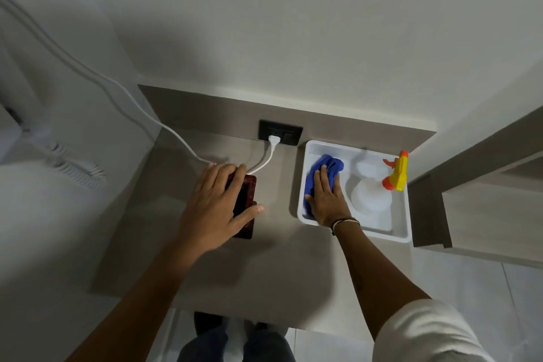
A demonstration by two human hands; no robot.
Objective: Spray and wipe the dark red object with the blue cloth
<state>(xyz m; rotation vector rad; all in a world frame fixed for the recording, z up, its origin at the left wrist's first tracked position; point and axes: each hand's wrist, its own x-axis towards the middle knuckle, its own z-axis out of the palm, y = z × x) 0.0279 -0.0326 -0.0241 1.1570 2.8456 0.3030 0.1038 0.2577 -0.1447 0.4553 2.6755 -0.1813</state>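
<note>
The dark red object point(246, 200), flat and rectangular, lies on the grey tabletop point(205, 267). My left hand point(217, 209) rests over it, fingers curled round its far end and thumb on its right edge, hiding most of it. The blue cloth point(323, 169) lies crumpled in the left part of a white tray point(402, 232). My right hand point(324, 200) presses flat on the cloth with fingers spread. A white spray bottle point(371, 194) with a yellow and orange trigger head lies in the tray's right half, untouched.
A black wall socket point(289, 135) sits behind the table with a white plug and cables point(164, 126) running left and toward the dark red object. A wooden shelf unit point(476, 191) stands right of the tray. A white corded phone is at far left.
</note>
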